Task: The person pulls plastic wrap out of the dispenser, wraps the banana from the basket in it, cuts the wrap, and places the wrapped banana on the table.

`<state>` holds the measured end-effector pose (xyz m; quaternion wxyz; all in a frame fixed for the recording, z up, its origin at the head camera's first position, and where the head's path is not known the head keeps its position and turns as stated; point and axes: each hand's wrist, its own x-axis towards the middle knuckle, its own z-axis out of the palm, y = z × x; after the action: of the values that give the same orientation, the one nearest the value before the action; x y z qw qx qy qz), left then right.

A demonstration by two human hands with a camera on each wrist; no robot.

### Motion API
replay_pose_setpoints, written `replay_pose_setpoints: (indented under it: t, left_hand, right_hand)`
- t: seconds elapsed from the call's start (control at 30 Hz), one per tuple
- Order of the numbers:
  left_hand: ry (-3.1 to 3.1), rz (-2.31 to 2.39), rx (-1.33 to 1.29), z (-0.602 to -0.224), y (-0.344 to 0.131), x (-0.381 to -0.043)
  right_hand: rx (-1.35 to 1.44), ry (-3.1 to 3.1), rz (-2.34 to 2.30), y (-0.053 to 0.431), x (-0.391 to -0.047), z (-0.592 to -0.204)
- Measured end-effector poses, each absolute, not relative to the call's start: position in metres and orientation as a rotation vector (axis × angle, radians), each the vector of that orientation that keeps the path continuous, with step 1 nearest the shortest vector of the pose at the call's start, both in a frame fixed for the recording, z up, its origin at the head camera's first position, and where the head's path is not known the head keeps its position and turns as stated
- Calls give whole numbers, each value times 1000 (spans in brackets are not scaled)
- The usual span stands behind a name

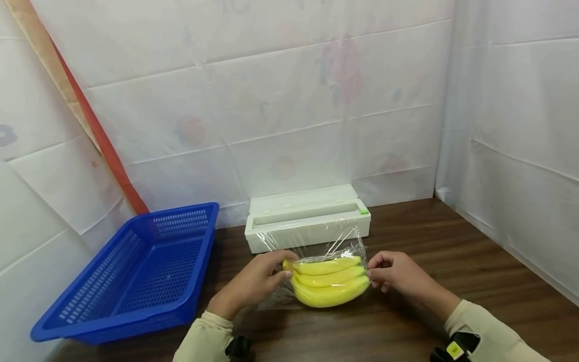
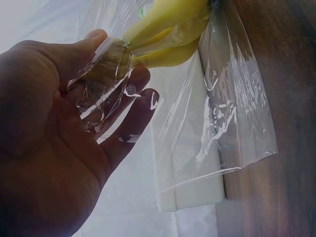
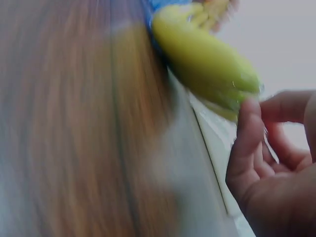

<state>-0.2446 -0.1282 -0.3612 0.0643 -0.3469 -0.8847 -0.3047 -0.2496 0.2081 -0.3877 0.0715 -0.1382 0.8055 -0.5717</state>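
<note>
Two inward hands (image 1: pixel 255 280) (image 1: pixel 404 276) — bananas (image 1: pixel 327 281) between

The counter (image 1: pixel 429 231) is dark brown wood, with streaked grain and a slight sheen. Its far edge meets the white sheeting behind it. Directly on it, at the left, sits a blue plastic basket (image 1: pixel 167 276), a rectangular one with slotted sides and a meshed floor, set at a slant. Just beside its far end, near the counter's back edge, stands a long white box (image 1: pixel 307 225), its lid (image 1: pixel 303 198) tipped back and its long recess uncovered. A small green patch (image 1: pixel 364 211) marks the box's right end.
</note>
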Motion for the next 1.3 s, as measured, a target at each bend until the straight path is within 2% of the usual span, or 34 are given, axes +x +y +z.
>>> replay_pose_setpoints:
  t: [0.13,0.4,1.0,1.3]
  left_hand:
    - [-2662,-919,-1041,-360,-127,-244]
    - [-2648,-875,-1036,-359,-127,-241]
    - [-2657,-881,-1051,-358,-121,-240]
    - [-2635,-785,-1020,-360,-116,-239]
  right_hand:
    - [-376,2536,-1727,201,-245,-384]
    - [-584,2763,-1486,198,-245,-385]
    - [-516,2693,-1435,195,-270,-369]
    - [-556,3034,-1158,188,-270,-371]
